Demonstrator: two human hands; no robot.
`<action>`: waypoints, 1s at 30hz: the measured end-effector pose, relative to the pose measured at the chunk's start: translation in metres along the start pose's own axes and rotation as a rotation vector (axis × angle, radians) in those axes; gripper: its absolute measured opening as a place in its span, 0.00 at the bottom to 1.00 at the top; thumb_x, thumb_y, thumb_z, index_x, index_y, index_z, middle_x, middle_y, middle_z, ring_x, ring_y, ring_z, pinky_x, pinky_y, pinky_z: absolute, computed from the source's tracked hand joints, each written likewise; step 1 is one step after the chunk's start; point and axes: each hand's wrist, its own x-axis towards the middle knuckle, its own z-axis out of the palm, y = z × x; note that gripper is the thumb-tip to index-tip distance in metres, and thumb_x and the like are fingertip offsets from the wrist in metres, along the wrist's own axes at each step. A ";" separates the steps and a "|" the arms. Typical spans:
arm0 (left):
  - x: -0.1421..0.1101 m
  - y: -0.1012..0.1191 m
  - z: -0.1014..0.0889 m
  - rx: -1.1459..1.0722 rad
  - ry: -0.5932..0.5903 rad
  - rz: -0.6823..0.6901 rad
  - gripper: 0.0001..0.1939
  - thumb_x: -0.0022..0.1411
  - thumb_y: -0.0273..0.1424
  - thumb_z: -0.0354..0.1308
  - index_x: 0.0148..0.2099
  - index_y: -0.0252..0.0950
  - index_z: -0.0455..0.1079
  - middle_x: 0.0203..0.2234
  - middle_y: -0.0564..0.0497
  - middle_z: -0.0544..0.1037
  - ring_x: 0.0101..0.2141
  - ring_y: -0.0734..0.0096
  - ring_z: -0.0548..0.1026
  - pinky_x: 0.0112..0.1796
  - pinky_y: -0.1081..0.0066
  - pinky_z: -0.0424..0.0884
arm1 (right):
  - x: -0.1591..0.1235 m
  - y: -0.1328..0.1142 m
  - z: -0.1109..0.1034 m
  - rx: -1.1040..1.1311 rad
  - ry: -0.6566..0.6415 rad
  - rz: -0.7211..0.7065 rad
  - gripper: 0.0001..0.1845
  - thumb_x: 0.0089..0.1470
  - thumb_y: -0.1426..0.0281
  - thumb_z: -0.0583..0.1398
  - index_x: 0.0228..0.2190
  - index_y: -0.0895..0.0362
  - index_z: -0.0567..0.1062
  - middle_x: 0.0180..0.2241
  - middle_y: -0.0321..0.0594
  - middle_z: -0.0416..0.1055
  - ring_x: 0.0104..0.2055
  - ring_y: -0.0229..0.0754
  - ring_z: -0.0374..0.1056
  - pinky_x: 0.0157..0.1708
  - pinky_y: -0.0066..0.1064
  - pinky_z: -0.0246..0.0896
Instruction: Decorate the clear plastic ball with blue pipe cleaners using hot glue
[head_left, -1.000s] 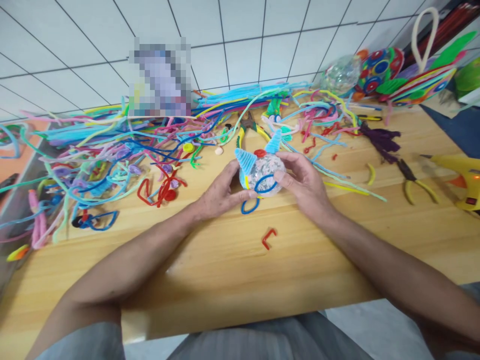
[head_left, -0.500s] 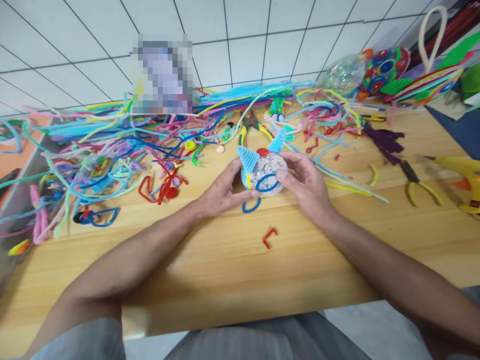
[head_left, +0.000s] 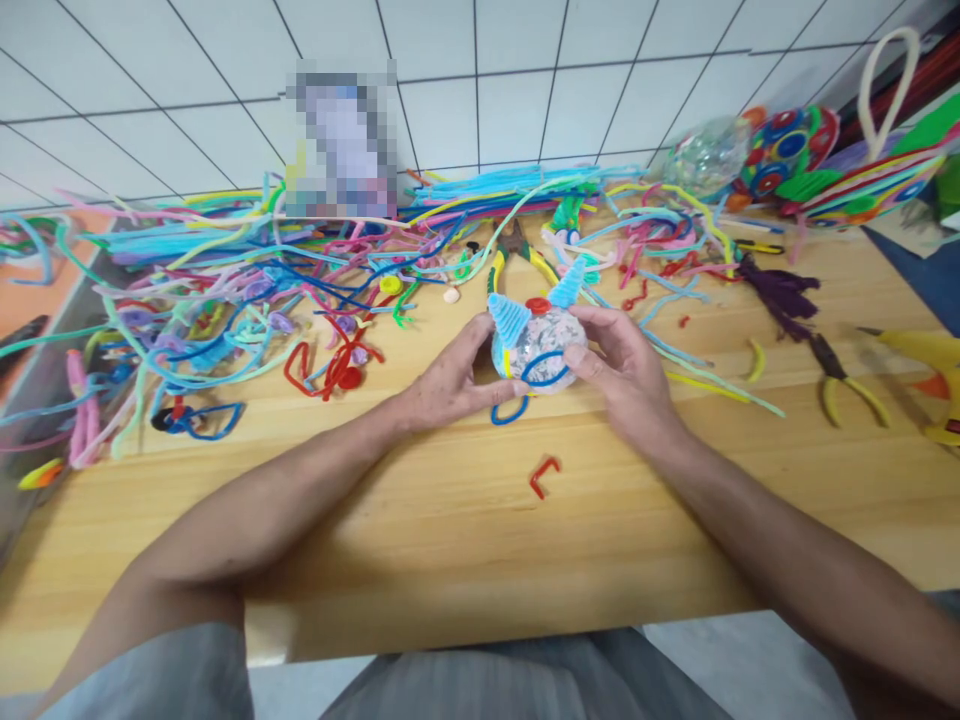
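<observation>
Between both hands sits a clear, rounded plastic ornament (head_left: pixel 546 338) with silvery filling. Two light-blue wound pipe-cleaner ears (head_left: pixel 510 322) and a red button (head_left: pixel 538 305) are on its top. My left hand (head_left: pixel 459 385) grips its left side, thumb along the lower edge. My right hand (head_left: pixel 621 365) is closed on its right side, the thumb by a blue pipe-cleaner loop (head_left: pixel 546 370) that lies across the front. A second blue loop (head_left: pixel 510 411) hangs just below. On the wood nearer to me lies a bent red pipe-cleaner piece (head_left: pixel 543 478).
Tangled pipe cleaners (head_left: pixel 225 300) cover the left and back of the table (head_left: pixel 420 540). Yellow-green pliers (head_left: pixel 514 245) lie behind the ornament. To the right are a purple tassel (head_left: pixel 780 295), yellow-handled pliers (head_left: pixel 840 380) and a yellow glue gun (head_left: pixel 926 360). Colourful crafts (head_left: pixel 787 150) stand at the back right.
The whole view has shifted slightly, so everything appears a little further right. Both hands keep the same hold on the ornament.
</observation>
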 end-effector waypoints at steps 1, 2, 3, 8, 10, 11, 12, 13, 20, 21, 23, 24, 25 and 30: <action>0.000 0.001 0.000 -0.002 0.002 0.000 0.38 0.69 0.47 0.73 0.73 0.45 0.63 0.64 0.39 0.75 0.65 0.46 0.75 0.69 0.42 0.73 | 0.000 -0.001 -0.001 0.003 -0.011 0.004 0.30 0.56 0.45 0.76 0.54 0.43 0.80 0.58 0.41 0.83 0.63 0.57 0.78 0.65 0.56 0.76; 0.000 0.001 0.000 -0.004 0.003 0.000 0.38 0.69 0.47 0.73 0.73 0.45 0.63 0.63 0.39 0.75 0.65 0.46 0.75 0.69 0.42 0.73 | 0.000 -0.002 -0.002 0.007 -0.021 0.007 0.30 0.56 0.45 0.76 0.54 0.43 0.80 0.58 0.41 0.83 0.63 0.57 0.78 0.65 0.57 0.76; 0.001 0.002 0.001 -0.008 0.004 -0.001 0.38 0.69 0.47 0.73 0.73 0.45 0.63 0.63 0.39 0.75 0.65 0.46 0.75 0.69 0.42 0.73 | 0.001 -0.002 -0.003 0.010 -0.028 0.010 0.30 0.56 0.45 0.76 0.54 0.43 0.80 0.59 0.41 0.83 0.64 0.57 0.78 0.65 0.57 0.76; 0.001 0.002 0.001 -0.030 0.008 -0.010 0.39 0.68 0.48 0.74 0.73 0.45 0.63 0.64 0.39 0.75 0.66 0.44 0.74 0.69 0.41 0.73 | 0.001 -0.003 -0.005 -0.006 -0.029 0.012 0.29 0.56 0.46 0.76 0.53 0.43 0.80 0.61 0.41 0.82 0.64 0.57 0.78 0.66 0.58 0.75; 0.001 0.001 0.001 -0.036 0.007 -0.009 0.40 0.68 0.48 0.74 0.74 0.46 0.63 0.65 0.39 0.74 0.67 0.44 0.74 0.70 0.41 0.72 | 0.002 -0.002 -0.005 -0.009 -0.025 0.004 0.29 0.56 0.46 0.76 0.53 0.43 0.80 0.60 0.41 0.82 0.64 0.57 0.78 0.66 0.58 0.75; 0.001 0.000 0.001 -0.039 0.007 -0.007 0.40 0.68 0.48 0.74 0.74 0.46 0.63 0.66 0.39 0.74 0.67 0.44 0.73 0.71 0.41 0.71 | 0.002 -0.002 -0.005 -0.008 -0.024 0.001 0.29 0.56 0.46 0.76 0.53 0.43 0.81 0.60 0.41 0.83 0.64 0.57 0.78 0.66 0.57 0.75; 0.001 0.000 0.001 -0.041 0.008 -0.005 0.40 0.68 0.48 0.74 0.74 0.46 0.63 0.66 0.39 0.74 0.68 0.44 0.73 0.71 0.41 0.71 | 0.002 -0.001 -0.005 -0.005 -0.022 -0.002 0.29 0.56 0.46 0.77 0.53 0.43 0.81 0.59 0.40 0.83 0.64 0.57 0.78 0.65 0.57 0.76; 0.001 0.000 0.001 -0.043 0.009 -0.001 0.40 0.68 0.47 0.74 0.74 0.46 0.63 0.66 0.40 0.74 0.68 0.43 0.73 0.72 0.41 0.70 | 0.002 -0.001 -0.004 0.000 -0.020 -0.006 0.28 0.56 0.46 0.77 0.53 0.43 0.81 0.59 0.40 0.83 0.63 0.57 0.78 0.65 0.57 0.76; 0.004 -0.004 0.000 -0.066 0.001 -0.014 0.40 0.67 0.48 0.75 0.73 0.43 0.64 0.65 0.39 0.74 0.67 0.43 0.73 0.70 0.42 0.70 | 0.003 0.005 -0.004 0.003 -0.017 -0.041 0.30 0.57 0.46 0.76 0.54 0.45 0.80 0.58 0.41 0.84 0.63 0.56 0.79 0.62 0.54 0.78; 0.004 -0.004 0.000 -0.071 0.000 -0.018 0.41 0.66 0.48 0.76 0.72 0.42 0.64 0.65 0.39 0.74 0.67 0.43 0.73 0.70 0.43 0.70 | 0.003 0.007 -0.004 0.005 -0.013 -0.046 0.30 0.57 0.46 0.76 0.55 0.45 0.80 0.58 0.41 0.84 0.63 0.55 0.79 0.62 0.53 0.79; 0.005 -0.005 0.000 -0.073 0.003 -0.022 0.43 0.63 0.49 0.78 0.72 0.42 0.64 0.65 0.39 0.74 0.67 0.43 0.73 0.70 0.43 0.70 | 0.003 0.009 -0.004 0.007 -0.003 -0.053 0.30 0.57 0.47 0.77 0.55 0.44 0.80 0.57 0.40 0.84 0.62 0.55 0.80 0.61 0.53 0.79; 0.005 -0.006 0.001 -0.073 0.004 -0.023 0.44 0.62 0.49 0.79 0.72 0.42 0.65 0.65 0.39 0.75 0.67 0.43 0.73 0.70 0.43 0.70 | 0.003 0.010 -0.004 0.007 0.000 -0.056 0.30 0.57 0.47 0.77 0.55 0.44 0.80 0.57 0.40 0.84 0.62 0.54 0.80 0.61 0.53 0.79; 0.005 -0.006 0.001 -0.074 0.006 -0.022 0.44 0.62 0.49 0.79 0.72 0.42 0.64 0.65 0.39 0.75 0.67 0.43 0.73 0.70 0.44 0.70 | 0.003 0.010 -0.004 0.007 0.003 -0.060 0.29 0.57 0.47 0.77 0.55 0.44 0.81 0.57 0.40 0.84 0.61 0.54 0.80 0.61 0.53 0.79; 0.005 -0.003 0.002 -0.102 -0.005 -0.001 0.39 0.66 0.46 0.76 0.71 0.42 0.64 0.61 0.41 0.77 0.64 0.47 0.76 0.68 0.46 0.72 | 0.002 0.009 -0.003 0.013 0.013 -0.068 0.29 0.56 0.47 0.77 0.54 0.44 0.81 0.56 0.39 0.84 0.59 0.53 0.81 0.60 0.52 0.80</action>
